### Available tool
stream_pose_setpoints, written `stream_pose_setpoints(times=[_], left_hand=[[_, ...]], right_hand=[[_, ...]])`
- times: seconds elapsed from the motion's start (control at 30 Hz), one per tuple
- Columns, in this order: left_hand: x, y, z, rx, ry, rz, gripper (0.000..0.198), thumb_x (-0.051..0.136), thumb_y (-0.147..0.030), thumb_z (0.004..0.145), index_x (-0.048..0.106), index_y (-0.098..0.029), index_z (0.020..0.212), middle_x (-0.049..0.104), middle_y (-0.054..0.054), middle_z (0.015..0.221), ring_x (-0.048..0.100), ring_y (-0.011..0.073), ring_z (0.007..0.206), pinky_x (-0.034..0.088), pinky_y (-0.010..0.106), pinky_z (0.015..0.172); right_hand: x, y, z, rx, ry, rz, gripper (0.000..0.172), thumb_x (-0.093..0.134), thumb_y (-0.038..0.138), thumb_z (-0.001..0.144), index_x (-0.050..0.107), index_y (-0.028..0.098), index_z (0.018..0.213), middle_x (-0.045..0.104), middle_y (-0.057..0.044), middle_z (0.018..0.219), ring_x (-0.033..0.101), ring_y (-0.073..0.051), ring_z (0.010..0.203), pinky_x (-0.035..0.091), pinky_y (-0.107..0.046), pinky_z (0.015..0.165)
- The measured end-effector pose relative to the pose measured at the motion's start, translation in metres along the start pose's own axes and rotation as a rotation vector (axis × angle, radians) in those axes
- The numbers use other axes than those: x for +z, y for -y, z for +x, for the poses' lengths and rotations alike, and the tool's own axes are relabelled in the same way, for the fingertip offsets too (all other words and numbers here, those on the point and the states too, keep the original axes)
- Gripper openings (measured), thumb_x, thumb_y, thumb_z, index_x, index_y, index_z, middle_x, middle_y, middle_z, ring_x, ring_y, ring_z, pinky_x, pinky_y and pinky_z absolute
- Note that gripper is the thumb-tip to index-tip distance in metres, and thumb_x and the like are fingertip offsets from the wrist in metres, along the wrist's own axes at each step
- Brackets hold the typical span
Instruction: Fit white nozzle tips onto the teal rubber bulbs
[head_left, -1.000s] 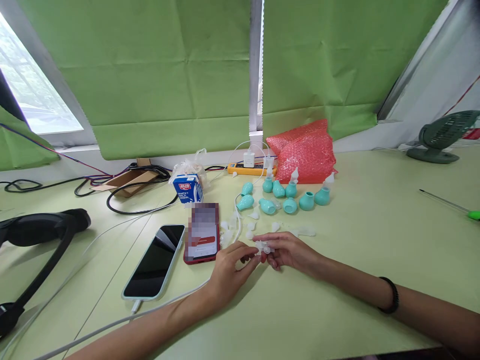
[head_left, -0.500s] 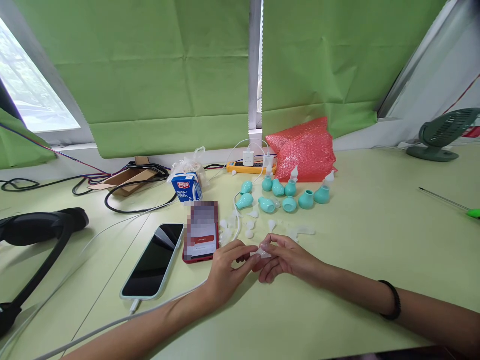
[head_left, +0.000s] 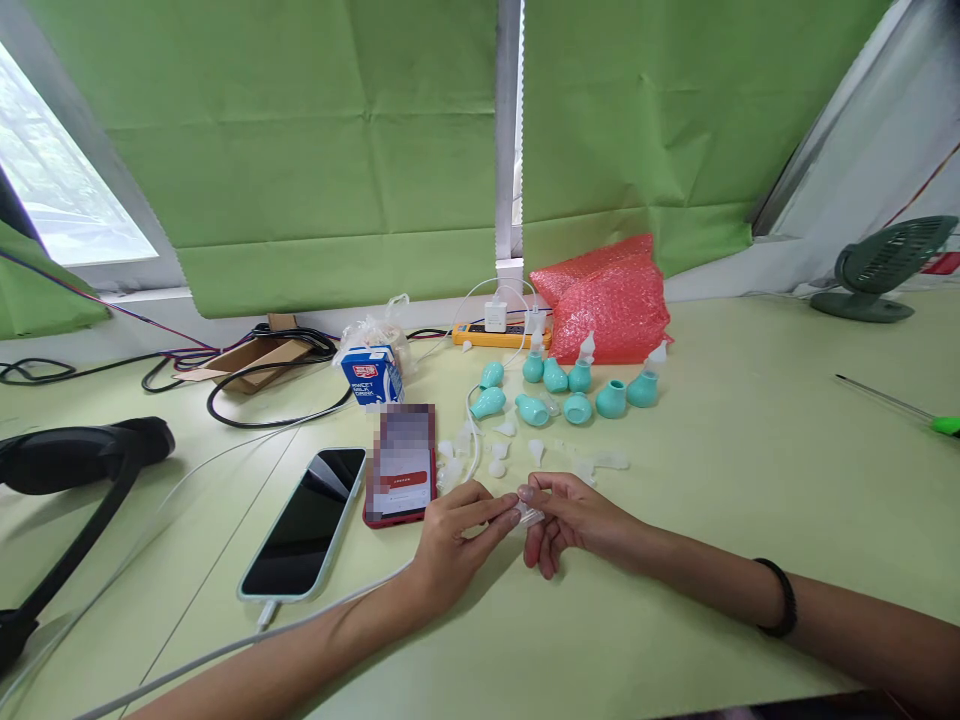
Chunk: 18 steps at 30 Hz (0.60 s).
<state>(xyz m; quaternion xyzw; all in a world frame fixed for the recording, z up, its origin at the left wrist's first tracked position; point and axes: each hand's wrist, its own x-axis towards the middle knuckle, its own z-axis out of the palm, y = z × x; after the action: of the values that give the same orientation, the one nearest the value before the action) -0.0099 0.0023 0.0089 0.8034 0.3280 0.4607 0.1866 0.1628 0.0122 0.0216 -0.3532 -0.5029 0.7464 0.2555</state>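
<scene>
Between my two hands is a small clear plastic piece (head_left: pixel 531 516), partly covered by fingertips. My left hand (head_left: pixel 463 535) pinches it from the left with thumb and forefinger. From the right, my right hand (head_left: pixel 568 512) grips it between thumb and forefinger, the other fingers curled loosely below. Just beyond the hands lie several translucent white nozzle tips (head_left: pixel 536 450) and clear pieces (head_left: pixel 611 460). Farther back are several turquoise squeeze bulbs (head_left: pixel 532 409), some lying on their sides. A few stand upright with clear tips fitted, such as the bulb (head_left: pixel 643 389) at the right.
Left of my hands lie a red-cased phone (head_left: pixel 401 470) and a larger phone (head_left: pixel 304 525) on a white cable. Behind stand a milk drink carton (head_left: pixel 373 375), a yellow power strip (head_left: pixel 469 336) and a red bubble-wrap bag (head_left: pixel 611 305). A screwdriver (head_left: pixel 892 402) and a fan (head_left: pixel 874 270) are right.
The clear piece has tilted slightly and shows more below my fingertips. My right hand's lower fingers have drawn away from it to the right and down. The left hand stays nearly in place.
</scene>
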Motion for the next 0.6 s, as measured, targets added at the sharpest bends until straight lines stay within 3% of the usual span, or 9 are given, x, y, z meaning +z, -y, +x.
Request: stream_pose_setpoints(times=[0.27,0.6], left_hand=[[0.001,0.0,-0.004,0.086,0.045,0.102,0.022,0.047,-0.015,0.081,0.061,-0.011,0.098,0.05,0.004,0.064,0.047,0.0103,0.058,0.038,0.021,0.051],[-0.002,-0.01,-0.002,0.221,0.089,0.476,0.027,0.045,-0.015,0.076,0.06,-0.012,0.099,0.053,0.003,0.059,0.043,0.0139,0.057,0.032,0.028,0.054]], right_hand=[[0.0,-0.002,0.002,0.002,-0.021,0.019,0.04,0.045,0.055,0.075,0.038,0.016,0.077,0.063,-0.005,0.053,0.056,-0.013,0.039,0.041,-0.022,0.04],[-0.001,-0.004,0.002,0.013,-0.089,0.008,0.037,0.046,0.054,0.075,0.037,0.017,0.074,0.058,0.0,0.043,0.049,-0.01,0.031,0.036,-0.018,0.034]])
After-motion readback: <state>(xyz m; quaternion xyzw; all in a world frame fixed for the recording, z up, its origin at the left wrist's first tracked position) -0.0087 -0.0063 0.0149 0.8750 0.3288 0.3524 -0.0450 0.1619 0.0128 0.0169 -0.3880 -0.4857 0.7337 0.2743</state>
